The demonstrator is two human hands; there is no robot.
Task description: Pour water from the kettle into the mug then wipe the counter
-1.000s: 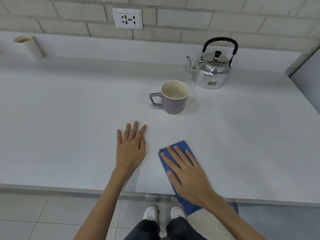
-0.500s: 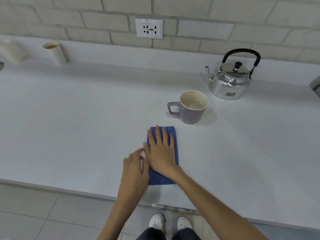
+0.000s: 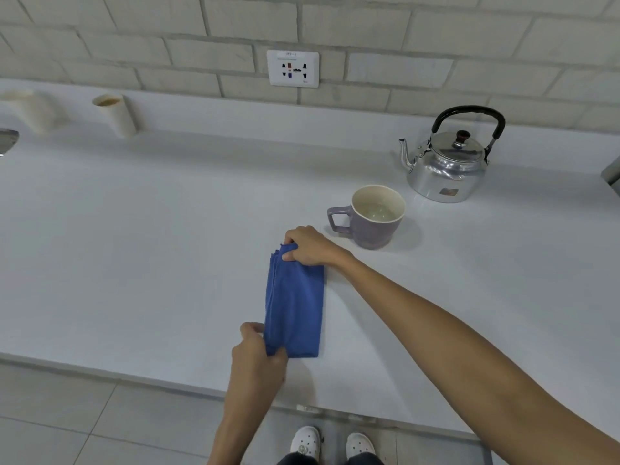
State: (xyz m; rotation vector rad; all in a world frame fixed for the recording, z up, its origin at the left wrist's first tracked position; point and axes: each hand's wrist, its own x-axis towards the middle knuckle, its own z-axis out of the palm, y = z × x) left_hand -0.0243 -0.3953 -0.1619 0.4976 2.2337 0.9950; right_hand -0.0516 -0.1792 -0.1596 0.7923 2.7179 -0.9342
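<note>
A folded blue cloth [image 3: 297, 307] lies lengthwise on the white counter [image 3: 151, 263], near its front edge. My left hand [image 3: 258, 360] pinches the cloth's near left corner. My right hand [image 3: 310, 246] grips its far end, fingers curled over the fabric. Just right of that hand stands a purple mug [image 3: 372, 218] with water in it, handle pointing left. The shiny metal kettle [image 3: 448, 162] with a black handle sits upright behind the mug, spout to the left.
Two pale cups [image 3: 115, 114] stand at the back left by the wall, and a metal sink edge [image 3: 6, 140] shows at the far left. A wall socket [image 3: 293, 68] is above the counter. The tiled floor and my white shoes [image 3: 332, 443] lie below the counter edge.
Both hands went from lying flat to gripping the cloth's two ends: the right at the far end, the left at the near corner. The cloth now lies narrower and longer.
</note>
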